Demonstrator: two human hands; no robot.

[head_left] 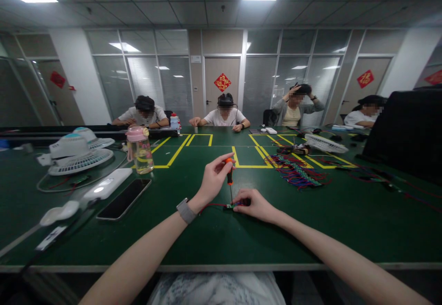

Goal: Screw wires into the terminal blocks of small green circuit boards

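My left hand point(214, 176) is closed round the orange and black handle of a screwdriver point(229, 177), which stands almost upright. Its tip meets a small green circuit board point(229, 207) on the table. Pinched at the board's right end are the fingers of my right hand point(253, 204); they hide part of it. Red wires point(212, 205) run off the board's left side, and some dark wires show by my right fingers. A grey watch point(187, 210) is on my left wrist.
On the left lie a phone point(124, 199), a white power bank point(109, 183), a pink-lidded bottle point(140, 151) and white fans point(81, 153). A row of wired circuit boards point(299, 170) lies right of my hands. Several people sit across the green table point(193, 245); a black screen point(407, 135) stands right.
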